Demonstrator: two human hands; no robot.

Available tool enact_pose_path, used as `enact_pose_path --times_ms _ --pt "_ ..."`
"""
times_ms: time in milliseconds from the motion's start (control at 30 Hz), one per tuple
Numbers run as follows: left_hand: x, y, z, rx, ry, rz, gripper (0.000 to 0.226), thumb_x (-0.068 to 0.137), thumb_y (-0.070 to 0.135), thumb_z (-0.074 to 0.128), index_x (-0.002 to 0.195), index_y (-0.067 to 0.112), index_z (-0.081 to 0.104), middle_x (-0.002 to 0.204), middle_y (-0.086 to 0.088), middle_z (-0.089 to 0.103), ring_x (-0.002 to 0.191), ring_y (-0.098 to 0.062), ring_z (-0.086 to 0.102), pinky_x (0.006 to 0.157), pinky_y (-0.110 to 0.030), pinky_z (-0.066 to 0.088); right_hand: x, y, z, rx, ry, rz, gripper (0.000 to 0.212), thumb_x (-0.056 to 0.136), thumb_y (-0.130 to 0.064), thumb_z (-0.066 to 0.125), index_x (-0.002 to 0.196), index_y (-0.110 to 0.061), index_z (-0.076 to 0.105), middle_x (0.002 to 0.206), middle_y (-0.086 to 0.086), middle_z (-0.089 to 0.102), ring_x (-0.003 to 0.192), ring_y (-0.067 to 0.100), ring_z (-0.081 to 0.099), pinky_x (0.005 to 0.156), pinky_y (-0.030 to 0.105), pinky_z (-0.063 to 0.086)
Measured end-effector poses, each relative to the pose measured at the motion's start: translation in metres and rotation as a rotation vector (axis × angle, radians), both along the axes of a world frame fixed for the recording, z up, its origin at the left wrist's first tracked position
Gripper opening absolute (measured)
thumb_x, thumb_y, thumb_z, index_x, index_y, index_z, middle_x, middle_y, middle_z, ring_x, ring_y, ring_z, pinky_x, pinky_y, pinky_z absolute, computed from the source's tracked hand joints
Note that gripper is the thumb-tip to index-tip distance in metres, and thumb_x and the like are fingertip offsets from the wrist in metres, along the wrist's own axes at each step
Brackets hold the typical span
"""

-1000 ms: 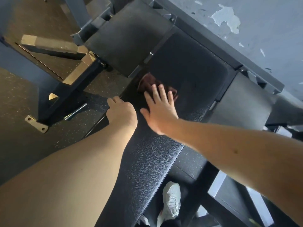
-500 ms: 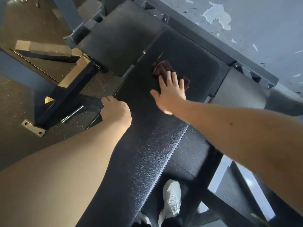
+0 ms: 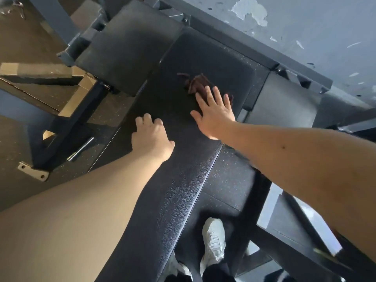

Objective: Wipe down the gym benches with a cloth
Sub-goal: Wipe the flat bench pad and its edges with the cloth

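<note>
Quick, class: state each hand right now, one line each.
Left hand: closed, fingers curled, propped on the bench, holding nothing.
Right hand: open, pressing flat on the cloth.

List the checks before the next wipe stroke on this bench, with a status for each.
1. Cloth under the right hand: ok. Straight fingers press its near part onto the bench pad.
2. Cloth spread flat: not ok. It is crumpled and bunches out ahead of the fingertips.
3. Left hand bracing: ok. It rests on the pad near the left edge with fingers curled; whether it grips firmly, cannot tell.
4. Stroke path: ok. Nothing else shows on the pad beyond the cloth.
5. Which areas are already wiped: cannot tell.
</note>
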State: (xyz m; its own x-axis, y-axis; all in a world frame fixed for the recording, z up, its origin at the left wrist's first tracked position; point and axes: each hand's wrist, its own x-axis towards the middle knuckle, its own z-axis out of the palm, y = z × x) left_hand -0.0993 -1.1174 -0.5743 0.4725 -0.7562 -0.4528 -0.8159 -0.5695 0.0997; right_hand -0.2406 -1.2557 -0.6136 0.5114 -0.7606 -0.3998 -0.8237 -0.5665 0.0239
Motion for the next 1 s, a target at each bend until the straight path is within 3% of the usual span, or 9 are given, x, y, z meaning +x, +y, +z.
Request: enact_pose_path --times_ms 133,233,367,467,567,700,900,1000 --pt "-0.015 -0.007 -0.005 0.174 0.068 0.024 0.12 0.073 0.067 0.078 0.161 0.017 0.013 0.165 -0.011 0.007 0.15 -0.034 0.01 0.104 -0.057 0.046 0.007 0.015 -0.001 0.058 -0.045 -0.141 0.073 0.099 -0.067 0.014 0.162 -0.031 0.002 0.17 0.001 -0.013 0.153 0.033 -0.022 0.12 0.064 -0.01" --pt "-0.024 -0.002 -0.013 0.228 0.0 -0.042 0.136 0.07 0.064 0.083 0.162 0.013 -0.005 0.167 -0.016 -0.009 0.154 -0.038 0.0 0.107 -0.06 0.044 -0.011 0.072 -0.003 0.038 -0.093 -0.087 0.073 0.1 -0.064 0.013 0.163 -0.028 0.006 0.17 0.004 -0.011 0.153 0.033 -0.021 0.121 0.062 -0.008" --pt "-0.029 0.0 -0.015 0.24 -0.039 -0.06 0.138 0.072 0.062 0.083 0.161 0.011 -0.008 0.166 -0.019 -0.013 0.154 -0.04 -0.003 0.108 -0.062 0.042 -0.051 0.112 -0.001 0.051 -0.081 0.091 0.069 0.101 -0.06 0.016 0.162 -0.027 0.013 0.171 0.006 -0.005 0.155 0.033 -0.017 0.123 0.061 -0.002" --pt "-0.027 0.0 -0.015 0.241 -0.024 -0.058 0.137 0.072 0.06 0.084 0.162 0.013 -0.008 0.167 -0.017 -0.014 0.155 -0.039 -0.005 0.108 -0.063 0.042 -0.068 0.084 0.0 0.025 -0.02 0.233 0.066 0.102 -0.06 0.015 0.162 -0.032 0.01 0.171 0.002 -0.003 0.156 0.03 -0.012 0.125 0.057 0.003" --pt "-0.026 0.001 -0.015 0.244 -0.011 -0.056 0.136 0.073 0.059 0.084 0.162 0.015 -0.009 0.168 -0.015 -0.015 0.155 -0.038 -0.007 0.11 -0.062 0.041 -0.063 0.028 -0.002 -0.033 -0.027 0.062 0.067 0.101 -0.06 0.019 0.162 -0.032 0.014 0.171 0.001 0.001 0.157 0.031 -0.005 0.124 0.056 0.007" --pt "-0.026 0.001 -0.017 0.256 -0.037 -0.069 0.137 0.074 0.061 0.083 0.162 0.014 -0.011 0.168 -0.015 -0.015 0.155 -0.038 -0.006 0.11 -0.061 0.042 -0.043 -0.009 -0.004 0.017 -0.055 -0.174 0.069 0.103 -0.059 0.016 0.163 -0.026 0.009 0.171 0.006 -0.005 0.156 0.034 -0.011 0.125 0.054 -0.001" --pt "-0.027 -0.001 -0.016 0.272 -0.027 -0.064 0.138 0.074 0.06 0.083 0.161 0.012 -0.012 0.167 -0.018 -0.016 0.155 -0.04 -0.006 0.109 -0.063 0.041 -0.055 0.09 0.0 0.004 -0.122 0.012 0.069 0.101 -0.054 0.02 0.16 -0.019 0.026 0.17 0.012 0.006 0.155 0.039 -0.004 0.124 0.058 0.007" --pt "-0.028 -0.002 -0.015 0.268 -0.029 -0.065 0.137 0.074 0.059 0.083 0.161 0.011 -0.012 0.167 -0.019 -0.015 0.155 -0.042 -0.006 0.11 -0.063 0.039 -0.074 0.141 0.001 0.097 -0.08 0.14 0.069 0.101 -0.056 0.019 0.161 -0.024 0.022 0.171 0.01 0.001 0.155 0.038 -0.012 0.124 0.059 0.005"
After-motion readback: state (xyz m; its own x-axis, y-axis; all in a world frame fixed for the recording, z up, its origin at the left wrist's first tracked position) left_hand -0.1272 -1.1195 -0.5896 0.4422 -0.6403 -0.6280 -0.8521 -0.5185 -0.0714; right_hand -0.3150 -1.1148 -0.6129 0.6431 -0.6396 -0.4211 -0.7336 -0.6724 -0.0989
